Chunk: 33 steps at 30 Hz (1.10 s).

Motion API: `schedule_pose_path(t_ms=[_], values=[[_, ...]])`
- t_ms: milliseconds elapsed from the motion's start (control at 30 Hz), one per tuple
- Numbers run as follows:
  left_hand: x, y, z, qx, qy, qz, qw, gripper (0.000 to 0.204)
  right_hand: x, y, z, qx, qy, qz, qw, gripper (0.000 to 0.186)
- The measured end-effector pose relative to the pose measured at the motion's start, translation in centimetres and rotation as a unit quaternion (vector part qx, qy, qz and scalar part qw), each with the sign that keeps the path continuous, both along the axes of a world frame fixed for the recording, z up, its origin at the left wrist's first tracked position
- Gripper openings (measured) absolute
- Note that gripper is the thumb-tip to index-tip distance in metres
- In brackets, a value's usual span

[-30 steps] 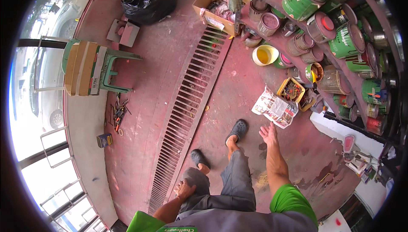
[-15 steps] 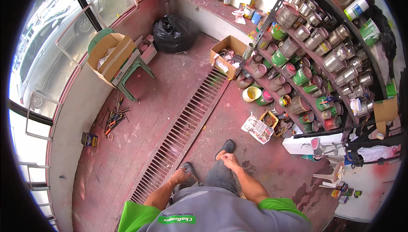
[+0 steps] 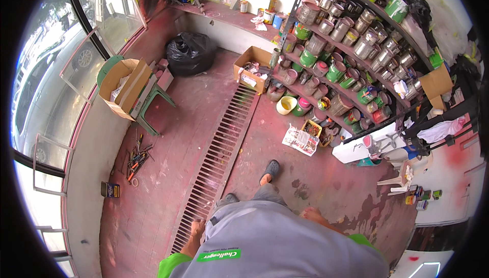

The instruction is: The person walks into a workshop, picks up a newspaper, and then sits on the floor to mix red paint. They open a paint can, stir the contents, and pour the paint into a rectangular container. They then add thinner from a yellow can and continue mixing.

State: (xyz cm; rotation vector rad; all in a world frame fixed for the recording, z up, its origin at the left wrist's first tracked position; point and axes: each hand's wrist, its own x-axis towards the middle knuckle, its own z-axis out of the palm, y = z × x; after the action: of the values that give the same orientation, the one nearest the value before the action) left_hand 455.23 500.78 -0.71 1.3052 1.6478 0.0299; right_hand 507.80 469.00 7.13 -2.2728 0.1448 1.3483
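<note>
My left hand (image 3: 197,226) hangs low at my left side, over the slotted floor grate (image 3: 220,150). No held thing shows in it, and its fingers are too foreshortened to read. Beside my right hip, my right hand (image 3: 311,214) is partly covered by my grey shirt (image 3: 275,237); how its fingers lie is unclear. Neither hand visibly touches anything around it. In front of my body, one dark clog (image 3: 272,168) stands forward on the reddish floor, while the other clog (image 3: 232,197) shows just ahead of my left leg.
Shelves of paint cans (image 3: 336,72) fill the right side. Tools (image 3: 136,160) and a tin (image 3: 110,190) lie on the floor at left. A cardboard box (image 3: 122,92) rests on a green stool (image 3: 153,110). A black bag (image 3: 190,54) and open carton (image 3: 252,69) stand farther back.
My hands have drawn back toward my sides from in front of my legs. The right hand is now partly behind the shirt. The view has shifted, and the right foot is farther forward.
</note>
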Motion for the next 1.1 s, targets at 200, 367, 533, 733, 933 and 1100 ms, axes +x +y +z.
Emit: schedule_pose_path(t_ms=[200, 367, 533, 733, 933, 1100], values=[[0.5, -1.8, -1.8, -0.011, -0.067, -0.055, 0.996, 0.039, -1.7, -8.6, -5.8, 0.166, -0.012, 0.097, 0.981, 0.021], [3.1, 1.2, -0.3, -0.03, -0.113, -0.012, 0.993, 0.044, -3.2, -5.7, -4.7, 0.13, 0.011, 0.037, 0.991, 0.021], [7.8, 6.1, 2.9, -0.036, -0.062, -0.015, 0.997, 0.052, -2.5, -4.1, -2.2, 0.105, 0.002, 0.011, 0.994, 0.021], [8.3, 6.4, 2.4, 0.01, -0.077, -0.005, 0.997, 0.054, -1.9, -4.1, -1.2, 0.09, -0.001, 0.003, 0.996, 0.021], [4.0, 1.2, -1.2, -0.028, -0.048, -0.005, 0.998, 0.055, -2.5, -3.3, -0.9, 0.086, 0.014, 0.014, 0.996, 0.022], [-2.3, -4.4, -3.5, -0.035, -0.042, -0.01, 0.998, 0.05, -3.6, -3.0, -2.0, 0.098, 0.029, 0.025, 0.994, 0.022]])
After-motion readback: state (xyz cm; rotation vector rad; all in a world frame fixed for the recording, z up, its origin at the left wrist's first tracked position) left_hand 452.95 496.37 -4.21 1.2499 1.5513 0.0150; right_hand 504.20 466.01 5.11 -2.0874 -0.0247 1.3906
